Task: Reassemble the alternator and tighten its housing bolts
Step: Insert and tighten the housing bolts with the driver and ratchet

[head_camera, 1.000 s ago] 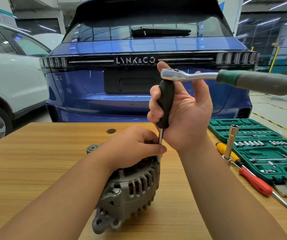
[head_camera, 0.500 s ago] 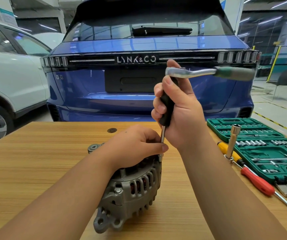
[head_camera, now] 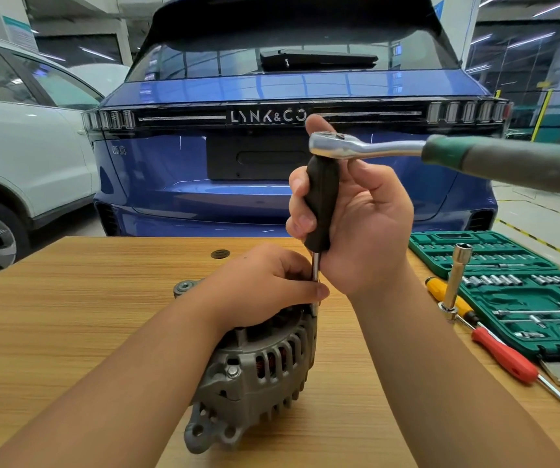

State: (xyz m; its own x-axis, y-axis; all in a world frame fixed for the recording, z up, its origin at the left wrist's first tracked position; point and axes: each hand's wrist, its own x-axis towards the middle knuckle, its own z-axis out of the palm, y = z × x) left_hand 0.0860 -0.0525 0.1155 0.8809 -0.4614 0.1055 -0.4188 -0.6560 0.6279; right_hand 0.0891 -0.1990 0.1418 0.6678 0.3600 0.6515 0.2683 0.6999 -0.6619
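A wooden table (head_camera: 69, 332) carries it all. The alternator (head_camera: 258, 369) lies on it near the front edge, about midway along. A small dark round cap (head_camera: 220, 254) sits flush by the far edge. Along the right edge lies an open green socket case (head_camera: 521, 298); just beside it lie a yellow screwdriver (head_camera: 447, 297), a red screwdriver (head_camera: 504, 359) and a long socket (head_camera: 455, 282) propped upright.

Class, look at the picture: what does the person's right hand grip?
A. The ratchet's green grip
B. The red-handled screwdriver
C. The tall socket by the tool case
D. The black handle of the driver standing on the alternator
D: the right hand curls round the black handle, with the ratchet fitted on top.
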